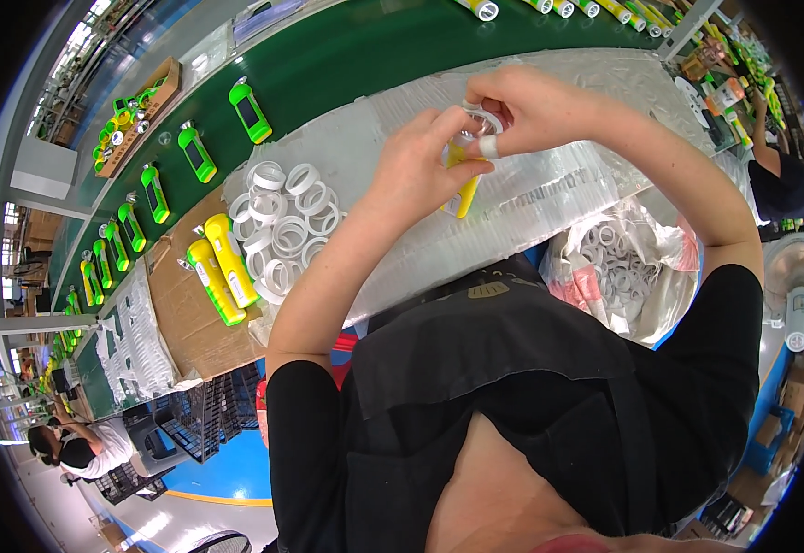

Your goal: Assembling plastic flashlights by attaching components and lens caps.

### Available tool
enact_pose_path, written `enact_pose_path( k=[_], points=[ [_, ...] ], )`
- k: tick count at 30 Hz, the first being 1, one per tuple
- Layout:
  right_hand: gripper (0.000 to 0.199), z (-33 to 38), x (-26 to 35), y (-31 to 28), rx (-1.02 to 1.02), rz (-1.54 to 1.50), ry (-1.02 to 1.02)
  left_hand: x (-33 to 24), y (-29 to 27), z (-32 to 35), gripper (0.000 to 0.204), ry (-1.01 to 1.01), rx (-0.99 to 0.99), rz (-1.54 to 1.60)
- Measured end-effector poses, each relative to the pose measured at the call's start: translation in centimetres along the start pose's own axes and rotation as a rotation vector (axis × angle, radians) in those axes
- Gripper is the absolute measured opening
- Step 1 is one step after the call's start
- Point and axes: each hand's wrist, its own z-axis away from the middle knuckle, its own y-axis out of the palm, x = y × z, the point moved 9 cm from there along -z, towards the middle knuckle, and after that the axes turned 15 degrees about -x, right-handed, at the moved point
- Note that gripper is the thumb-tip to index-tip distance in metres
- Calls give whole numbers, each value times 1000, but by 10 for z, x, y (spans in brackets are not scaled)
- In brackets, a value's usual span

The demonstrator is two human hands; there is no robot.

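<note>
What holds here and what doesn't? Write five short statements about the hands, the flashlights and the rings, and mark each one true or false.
1. The left hand holds a yellow flashlight. True.
2. The right hand holds a white ring at the flashlight's top end. True.
3. The heap of loose white rings lies to the person's right. False: it lies to the left of the hands.
4. The flashlights on the green belt are red. False: the row of flashlights is green.
5. Two yellow-green flashlights lie on cardboard beside the rings. True.
</note>
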Motion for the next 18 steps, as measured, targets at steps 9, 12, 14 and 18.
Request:
enact_pose_path(
  k=[9, 12, 14, 18],
  points=[
    [55, 2, -26, -5, 40, 384, 340, 7, -1, -1, 38, -131, -10, -98],
    [38, 11, 26, -35, -309, -19, -495, 0, -1, -2, 38, -60, -56, -48],
    [36, 2, 7, -4, 15, 59, -17, -2, -1, 0, 39, -52, -43, -105],
    [33, -8, -11, -3, 94, 420, 295, 6, -2, 1, 41, -106, -32, -107]
  ],
)
